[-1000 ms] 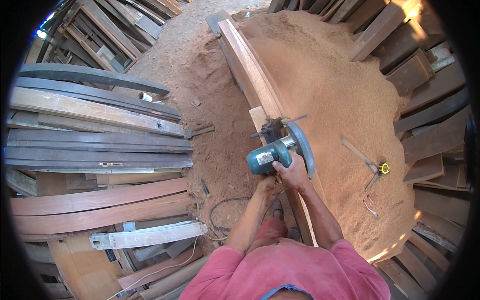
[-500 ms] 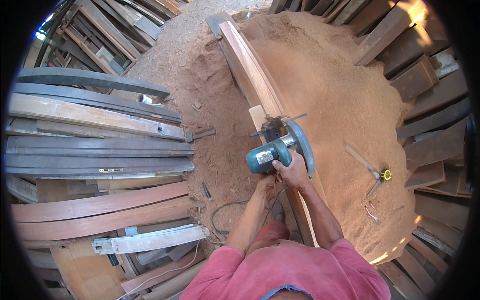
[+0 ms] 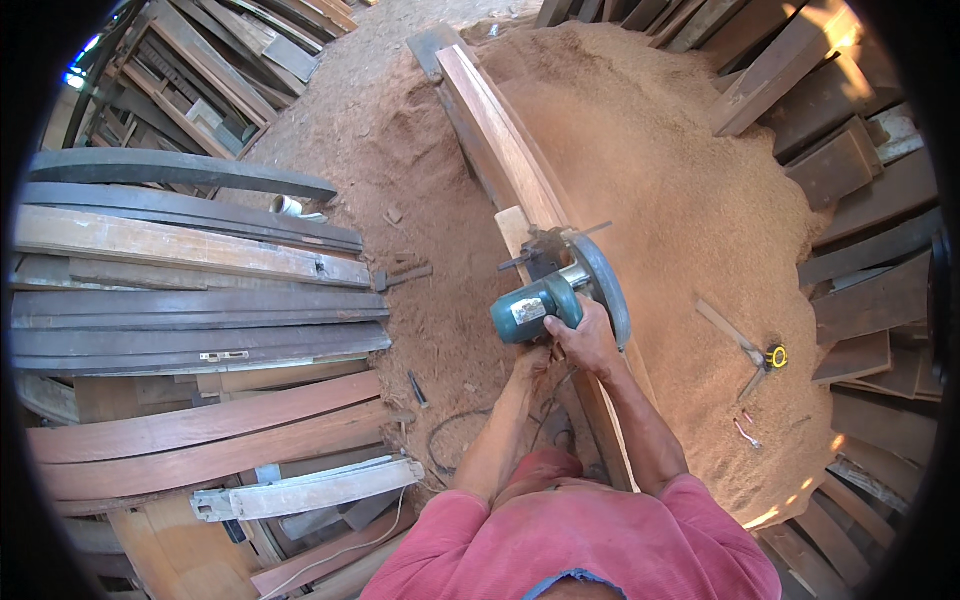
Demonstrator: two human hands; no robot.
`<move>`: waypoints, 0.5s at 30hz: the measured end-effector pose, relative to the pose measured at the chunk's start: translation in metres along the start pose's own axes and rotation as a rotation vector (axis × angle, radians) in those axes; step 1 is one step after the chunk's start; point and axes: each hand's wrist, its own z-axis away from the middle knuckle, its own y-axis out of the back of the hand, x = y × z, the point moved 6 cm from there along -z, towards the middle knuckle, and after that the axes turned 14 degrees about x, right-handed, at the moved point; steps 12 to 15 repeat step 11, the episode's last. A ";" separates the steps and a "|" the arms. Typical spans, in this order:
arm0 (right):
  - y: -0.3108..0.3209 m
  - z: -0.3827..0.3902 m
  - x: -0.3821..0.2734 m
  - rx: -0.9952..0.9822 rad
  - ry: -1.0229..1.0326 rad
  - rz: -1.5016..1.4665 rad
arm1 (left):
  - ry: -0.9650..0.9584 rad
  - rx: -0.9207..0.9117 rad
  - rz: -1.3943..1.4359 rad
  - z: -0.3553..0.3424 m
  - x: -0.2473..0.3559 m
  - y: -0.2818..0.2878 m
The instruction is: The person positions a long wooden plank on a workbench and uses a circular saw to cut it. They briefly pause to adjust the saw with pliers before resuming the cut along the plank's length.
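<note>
Cut in progress, by my judgement: my right hand (image 3: pixel 590 340) has its fingers clamped on the circular saw (image 3: pixel 555 295), centre frame, on the long plank (image 3: pixel 500 150). Left hand (image 3: pixel 530 362) below; fingers unclear. Next: steady forward feed.

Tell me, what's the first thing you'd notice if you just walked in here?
Probably the teal circular saw in the middle, gripped by the right hand with the left hand just beneath it, sitting on a long wooden plank. Next, the big mound of reddish sawdust to its right, and the stacked curved boards on the left.
</note>
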 end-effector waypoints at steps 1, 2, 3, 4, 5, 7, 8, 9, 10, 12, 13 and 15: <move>-0.001 -0.002 -0.003 0.007 0.011 -0.017 | -0.004 -0.020 0.032 -0.004 0.000 0.001; -0.003 -0.004 -0.006 0.014 0.022 -0.034 | -0.007 -0.041 0.064 -0.006 -0.001 0.002; -0.004 -0.005 -0.009 0.021 0.032 -0.051 | -0.010 -0.062 0.095 -0.010 -0.002 0.002; -0.004 -0.007 -0.010 0.015 0.011 -0.044 | 0.006 -0.044 0.078 -0.013 -0.001 0.002; -0.005 -0.009 -0.011 0.009 -0.011 -0.037 | 0.022 -0.026 0.061 -0.017 -0.001 0.002; -0.007 -0.013 -0.011 0.003 -0.016 -0.030 | 0.035 -0.013 0.055 -0.024 -0.001 0.003; -0.009 -0.016 -0.009 0.003 0.001 -0.030 | 0.032 -0.018 0.066 -0.028 -0.001 0.004; -0.010 -0.019 -0.009 0.003 0.018 -0.030 | 0.029 -0.023 0.077 -0.030 -0.001 0.005; -0.011 -0.021 -0.013 0.004 0.012 -0.002 | 0.003 -0.015 0.042 -0.032 0.002 0.006; -0.009 -0.022 -0.019 0.005 0.005 0.026 | -0.024 -0.007 0.007 -0.032 0.004 0.008; -0.009 -0.022 -0.019 0.005 0.005 0.026 | -0.024 -0.007 0.007 -0.032 0.004 0.008; -0.009 -0.022 -0.019 0.005 0.005 0.026 | -0.024 -0.007 0.007 -0.032 0.004 0.008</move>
